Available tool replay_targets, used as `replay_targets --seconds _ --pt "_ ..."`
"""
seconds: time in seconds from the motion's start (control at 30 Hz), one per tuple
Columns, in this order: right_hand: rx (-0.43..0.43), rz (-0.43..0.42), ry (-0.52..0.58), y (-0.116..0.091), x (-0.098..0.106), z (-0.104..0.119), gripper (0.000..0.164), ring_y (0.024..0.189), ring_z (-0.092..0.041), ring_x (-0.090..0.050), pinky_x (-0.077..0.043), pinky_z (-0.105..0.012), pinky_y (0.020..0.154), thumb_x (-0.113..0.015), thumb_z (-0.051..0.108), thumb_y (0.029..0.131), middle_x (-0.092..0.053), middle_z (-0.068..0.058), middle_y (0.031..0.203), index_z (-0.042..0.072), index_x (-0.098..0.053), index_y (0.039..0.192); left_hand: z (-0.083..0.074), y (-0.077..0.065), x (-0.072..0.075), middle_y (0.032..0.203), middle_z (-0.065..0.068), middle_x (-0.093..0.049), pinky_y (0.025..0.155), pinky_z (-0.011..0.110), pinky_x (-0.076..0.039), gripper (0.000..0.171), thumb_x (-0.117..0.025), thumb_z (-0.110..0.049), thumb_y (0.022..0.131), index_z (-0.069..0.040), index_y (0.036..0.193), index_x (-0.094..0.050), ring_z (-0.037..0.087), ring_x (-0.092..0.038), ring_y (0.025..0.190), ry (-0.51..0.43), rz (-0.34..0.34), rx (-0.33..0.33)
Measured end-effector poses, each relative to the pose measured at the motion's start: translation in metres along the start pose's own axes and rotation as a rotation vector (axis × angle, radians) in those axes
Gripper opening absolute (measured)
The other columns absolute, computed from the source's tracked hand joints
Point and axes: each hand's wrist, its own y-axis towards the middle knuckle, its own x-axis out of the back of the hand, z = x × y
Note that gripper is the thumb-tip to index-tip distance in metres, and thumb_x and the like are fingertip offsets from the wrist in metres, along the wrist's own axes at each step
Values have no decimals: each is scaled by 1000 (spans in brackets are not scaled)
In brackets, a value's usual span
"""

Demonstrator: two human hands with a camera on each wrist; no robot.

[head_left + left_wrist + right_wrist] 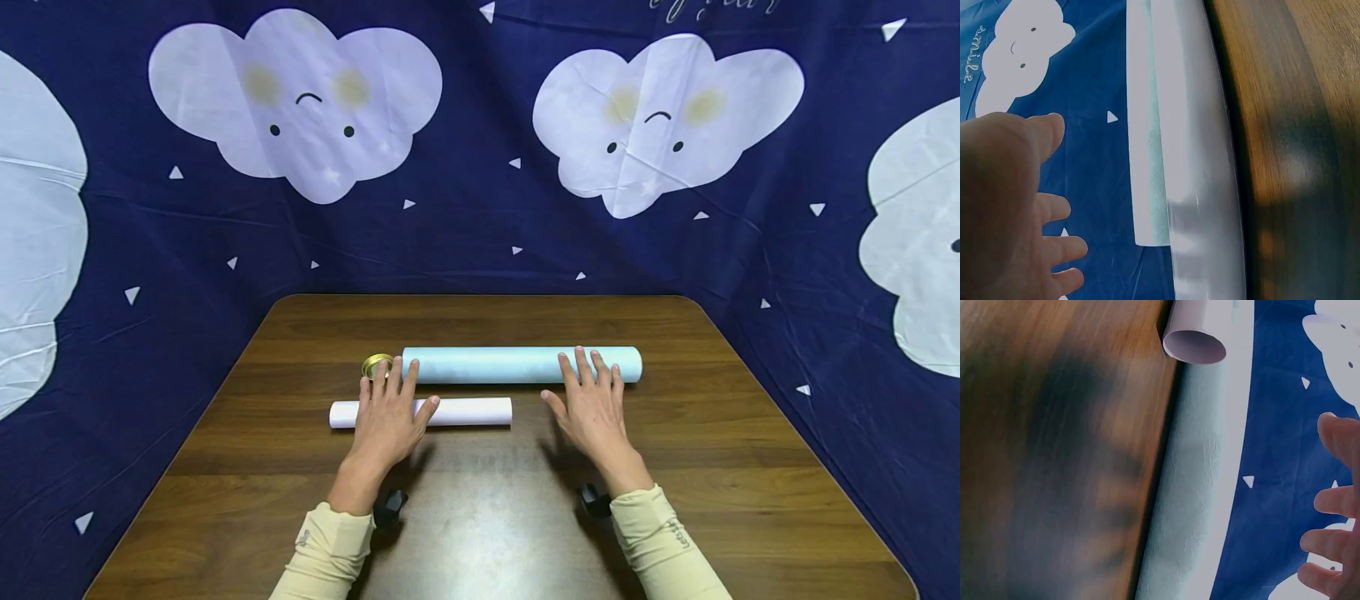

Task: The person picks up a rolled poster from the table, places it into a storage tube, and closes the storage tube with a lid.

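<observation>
A long light blue roll [480, 365] lies crosswise on the table, with a shorter white tube [472, 412] nearer the person and parallel to it. My left hand [386, 423], fingers spread and palm down, hovers over the left part of the white tube. Its fingertips overlap a round gold ring-like thing [372, 363] and the blue roll's left end. Fingers apart, my right hand [596, 412] is over the right part of the blue roll. In the right wrist view, the hollow end of the white tube [1196, 347] shows, away from the right hand [1338, 506]. Both hands hold nothing.
The wooden table [480, 533] has rounded far corners. Behind and beside it hangs a dark blue cloth [480, 233] with white clouds and small triangles. Black wrist cameras sit under the left wrist [390, 507] and the right wrist [594, 500].
</observation>
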Motion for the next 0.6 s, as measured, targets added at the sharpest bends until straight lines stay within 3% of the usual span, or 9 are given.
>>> replay_targets --seconds 0.23,0.6 --pt "-1 -10 5 3 1 -5 70 140 -42 -24 -13 -62 112 -58 46 89 -32 -21 151 11 -35 145 4 -1 0 155 18 -24 114 61 -14 70 -43 -52 95 -11 149 -27 39 -16 145 12 -9 -3" --pt "20 -13 -12 7 3 -10 73 139 -43 -25 -14 -63 112 -59 47 88 -32 -22 151 10 -34 145 10 -1 2 156 19 -21 115 61 -13 72 -43 -53 94 -12 150 -24 39 -15 145 11 27 -11"
